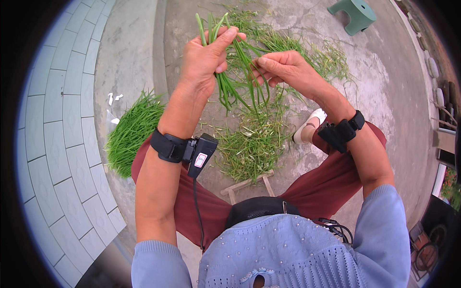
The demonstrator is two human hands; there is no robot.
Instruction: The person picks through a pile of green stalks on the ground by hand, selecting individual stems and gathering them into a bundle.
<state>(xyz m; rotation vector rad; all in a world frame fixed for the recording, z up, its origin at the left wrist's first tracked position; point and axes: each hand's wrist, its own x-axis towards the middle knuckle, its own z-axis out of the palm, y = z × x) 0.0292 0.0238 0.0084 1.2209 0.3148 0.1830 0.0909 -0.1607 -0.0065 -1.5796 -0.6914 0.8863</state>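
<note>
Left hand (205,56): upper centre of the frame, fist shut around a bunch of chives (235,81), thumb pressed across the stalks
Right hand (283,67): just right of the bunch, fingers pinched narrow on a few blades at its side
Chives: upright in the left fist, tips above the fingers, long ends hanging down between both hands
Scraps (249,144): loose green litter on the concrete under the hands, spreading to the upper right, partly hidden by the hands and bunch
Pile (132,132): neat heap of greens at left centre, beside the left forearm, well apart from the scraps
Stool (353,14): green, top right, far from the hands
Wooden frame (247,185): low centre, between the knees
Shoe (309,125): white, right of the scraps
Wrist bands (168,145): black, one on each forearm
</note>
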